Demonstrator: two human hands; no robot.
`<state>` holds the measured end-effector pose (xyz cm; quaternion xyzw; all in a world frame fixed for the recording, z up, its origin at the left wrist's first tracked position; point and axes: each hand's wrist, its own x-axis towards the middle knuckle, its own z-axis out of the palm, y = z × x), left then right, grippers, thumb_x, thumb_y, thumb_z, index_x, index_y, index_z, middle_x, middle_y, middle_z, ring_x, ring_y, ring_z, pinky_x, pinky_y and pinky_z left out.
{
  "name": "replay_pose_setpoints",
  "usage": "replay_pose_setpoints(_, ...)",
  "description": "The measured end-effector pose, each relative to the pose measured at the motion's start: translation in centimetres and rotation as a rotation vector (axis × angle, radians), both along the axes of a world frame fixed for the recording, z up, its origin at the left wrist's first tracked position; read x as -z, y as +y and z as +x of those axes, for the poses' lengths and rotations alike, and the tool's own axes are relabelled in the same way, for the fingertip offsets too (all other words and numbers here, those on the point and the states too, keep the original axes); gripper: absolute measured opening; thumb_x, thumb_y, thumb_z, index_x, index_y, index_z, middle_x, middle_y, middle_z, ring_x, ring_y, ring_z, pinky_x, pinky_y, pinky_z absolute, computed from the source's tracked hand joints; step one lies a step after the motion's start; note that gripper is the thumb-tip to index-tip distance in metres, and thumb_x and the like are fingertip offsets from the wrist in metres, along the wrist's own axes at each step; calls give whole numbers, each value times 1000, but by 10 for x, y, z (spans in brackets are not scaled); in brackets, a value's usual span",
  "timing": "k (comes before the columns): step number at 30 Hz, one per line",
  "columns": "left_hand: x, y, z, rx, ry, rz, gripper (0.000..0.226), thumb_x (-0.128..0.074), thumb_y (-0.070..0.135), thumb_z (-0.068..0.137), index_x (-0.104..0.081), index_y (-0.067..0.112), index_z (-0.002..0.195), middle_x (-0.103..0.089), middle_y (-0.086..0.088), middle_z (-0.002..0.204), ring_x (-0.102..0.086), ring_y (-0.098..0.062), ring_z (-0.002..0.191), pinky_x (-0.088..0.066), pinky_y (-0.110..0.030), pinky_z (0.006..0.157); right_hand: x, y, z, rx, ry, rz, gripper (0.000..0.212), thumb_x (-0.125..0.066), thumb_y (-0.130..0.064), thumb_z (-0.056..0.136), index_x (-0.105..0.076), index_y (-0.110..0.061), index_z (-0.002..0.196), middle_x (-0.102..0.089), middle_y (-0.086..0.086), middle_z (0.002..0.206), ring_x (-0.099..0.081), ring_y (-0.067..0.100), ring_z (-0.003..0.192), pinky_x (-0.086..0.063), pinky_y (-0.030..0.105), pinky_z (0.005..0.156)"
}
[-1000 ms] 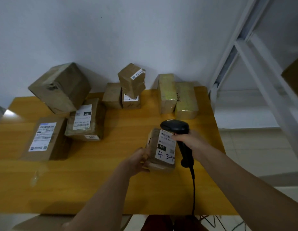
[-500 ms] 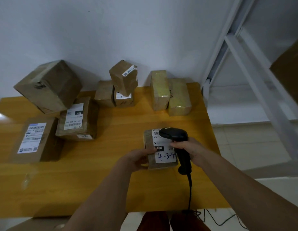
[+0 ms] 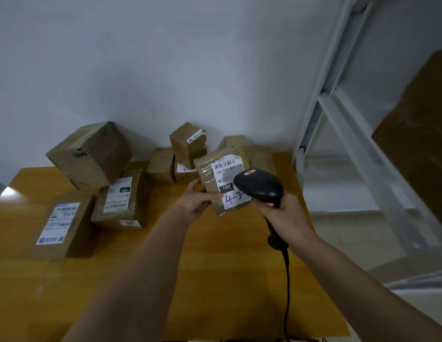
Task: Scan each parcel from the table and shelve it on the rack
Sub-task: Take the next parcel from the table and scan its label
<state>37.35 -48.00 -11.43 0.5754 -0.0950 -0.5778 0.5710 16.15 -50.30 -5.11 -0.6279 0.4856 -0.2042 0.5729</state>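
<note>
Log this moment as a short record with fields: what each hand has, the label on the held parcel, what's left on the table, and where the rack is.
left hand: left hand grips the held parcel, lifted off the table
right hand: right hand holds the scanner over the parcel's label
label text: 15H printed, 4-3 handwritten; the rest hidden by the scanner
left on table: several brown parcels along the back and left, among them a large box
rack: white rack at right, past the table's edge

Small parcel (image 3: 221, 180) now lifted off the table (image 3: 215, 267) by the left hand (image 3: 197, 202), label tilted up, scanner (image 3: 260, 187) raised alongside, seemingly overlapping the label.
</note>
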Motion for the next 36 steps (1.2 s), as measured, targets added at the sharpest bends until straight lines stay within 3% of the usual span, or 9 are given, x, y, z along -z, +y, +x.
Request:
replay_pose_setpoints(2, -9, -4, 2, 16, -28, -36, 89, -70, -20, 59, -38, 11, 136, -62, -15, 120, -60, -32, 108, -53, -39, 78, -8, 0, -1, -2, -21, -34, 12, -62, -13, 91, -61, -25, 87, -57, -1, 70, -53, 12, 65, -40, 19, 57)
replay_pose_setpoints(4, -16, -6, 1, 34, -70, -66, 60, -63, -25, 70, -49, 14, 114, -65, -9, 109, -62, -26, 100, -52, -37, 79, -13, 0, -2, 8, -32, -53, 11, -62, -13, 91, -61, -23, 93, -59, 1, 75, -54, 12, 68, -42, 19, 59)
replay_pose_setpoints(6, -20, -6, 0, 38, -79, -81, 53, -60, -25, 75, -51, 19, 103, -66, -6, 104, -63, -23, 96, -52, -36, 79, -17, 1, -2, 17, -48, -61, 13, -62, -13, 91, -61, -25, 95, -62, 5, 81, -55, 12, 70, -44, 20, 62)
replay_pose_setpoints(15, -21, -6, 3, 24, -72, -112, 77, -67, -19, 72, -40, 14, 136, -64, -9, 116, -62, -25, 104, -54, -37, 78, -24, 1, 0, 26, -73, -58, 16, -63, -14, 90, -64, -24, 103, -67, 13, 102, -60, 16, 84, -52, 30, 77)
replay_pose_setpoints(21, -20, -5, 7, 2, -62, -100, 93, -71, -16, 66, -33, 12, 145, -62, -11, 123, -61, -29, 110, -55, -38, 78, -25, -1, 3, 15, -61, -69, 16, -63, -13, 90, -64, -27, 98, -68, 15, 104, -63, 25, 97, -52, 41, 87)
replay_pose_setpoints(26, -18, -8, 9, 51, -73, -98, 106, -78, -9, 52, -34, 13, 145, -62, -13, 127, -58, -32, 118, -53, -43, 91, -25, 1, 1, 103, -147, -24, 19, -66, -13, 89, -64, -32, 94, -67, -5, 93, -60, 14, 99, -49, 38, 95)
replay_pose_setpoints(30, -9, -13, 7, 189, -100, -72, 115, -88, -2, 47, -33, 14, 147, -62, -13, 128, -59, -31, 118, -48, -49, 101, -19, 3, -9, 181, -162, 47, 16, -69, -15, 85, -67, -24, 98, -71, -1, 94, -64, 17, 97, -50, 40, 95)
replay_pose_setpoints(32, -5, -14, -1, 243, -124, -61, 106, -84, -4, 50, -34, 14, 143, -63, -13, 124, -60, -31, 115, -50, -47, 98, -16, 6, -18, 228, -172, 62, 16, -71, -16, 83, -68, -19, 99, -72, 3, 93, -66, 22, 95, -51, 39, 92)
replay_pose_setpoints(36, -11, -2, -31, 426, -208, -39, 95, -87, 5, 53, -36, 24, 131, -63, -10, 117, -63, -26, 103, -52, -34, 76, -12, 19, -46, 347, -224, 87, 11, -71, -9, 82, -71, -11, 93, -73, 11, 89, -68, 28, 89, -53, 41, 87)
